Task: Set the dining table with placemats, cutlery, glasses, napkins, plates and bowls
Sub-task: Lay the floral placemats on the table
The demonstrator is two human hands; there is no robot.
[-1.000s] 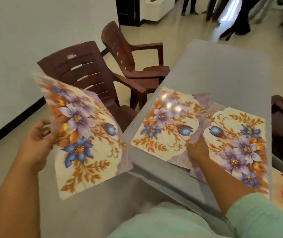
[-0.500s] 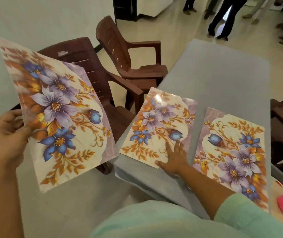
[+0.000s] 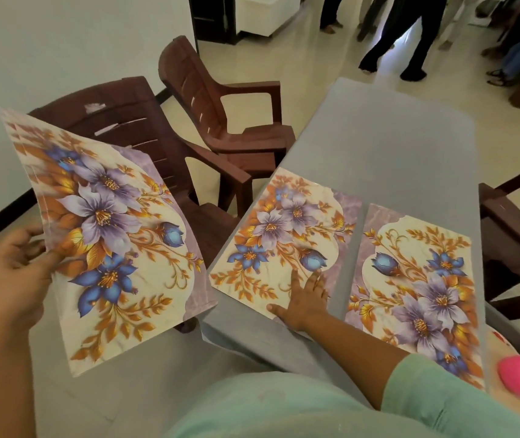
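A floral placemat [image 3: 107,235] is pinched at its left edge by the left hand [image 3: 15,273], held off the table's [image 3: 394,147] left edge. The right hand [image 3: 303,298] is pressed flat, fingers straight, on a second placemat [image 3: 271,235] at the near left corner; a third placemat [image 3: 420,286] lies just beside it.

Bright, even indoor daylight, wide-angle bending at edges, slight overall softness

You face a grey rectangular worktop [image 3: 388,147] on a glossy cream tiled floor [image 3: 315,67]. Two dark brown moulded plastic armchairs [image 3: 220,121] stand at its left edge, and another brown chair [image 3: 511,222] at its right. Plain white wall [image 3: 63,42] to your left, with black skirting. Standing people's legs [image 3: 410,36] at far end; bright glare on tiles there.
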